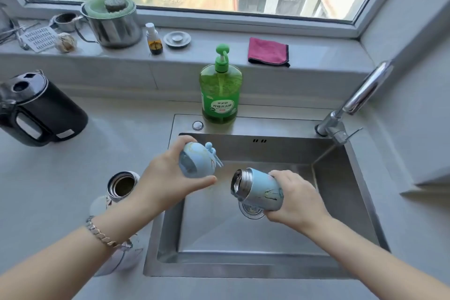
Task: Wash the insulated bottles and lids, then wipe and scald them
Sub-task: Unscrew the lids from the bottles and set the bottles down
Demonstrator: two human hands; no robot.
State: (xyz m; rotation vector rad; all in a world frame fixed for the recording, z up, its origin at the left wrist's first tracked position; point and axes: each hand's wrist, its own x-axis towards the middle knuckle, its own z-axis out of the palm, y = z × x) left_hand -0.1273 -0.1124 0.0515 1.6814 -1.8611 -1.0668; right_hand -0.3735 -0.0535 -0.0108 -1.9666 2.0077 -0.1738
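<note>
Both forearms enter from the bottom corners, cut off by the frame edge; a metal bracelet (103, 235) circles the left wrist. At lower left a pale insulated bottle (123, 185) stands lidless on the grey counter (60, 178), its body mostly hidden behind the left forearm, so only the steel mouth shows clearly.

Over the steel sink (243, 246) in the centre, the left hand (168, 178) grips a light blue lid (194, 163), fingers and thumb curled round it. Right of it, the right hand (295, 198) clasps the blue bottle (261, 191) round its base, tilted with its open mouth towards the left. The bottle covers part of the drain (253, 213) below it.

Behind the sink stands a green soap dispenser (220, 90); its white label carries Chinese characters too blurred to read. A black kettle (41, 109) sits at left, cut by the frame edge, and a chrome tap (360, 97) rises at right.

On the sill along the top lie a pink cloth (267, 51), a sink plug (177, 38), a small spray bottle (154, 39) and a steel pot (112, 24). Writing on a wall outside the window is illegible.
</note>
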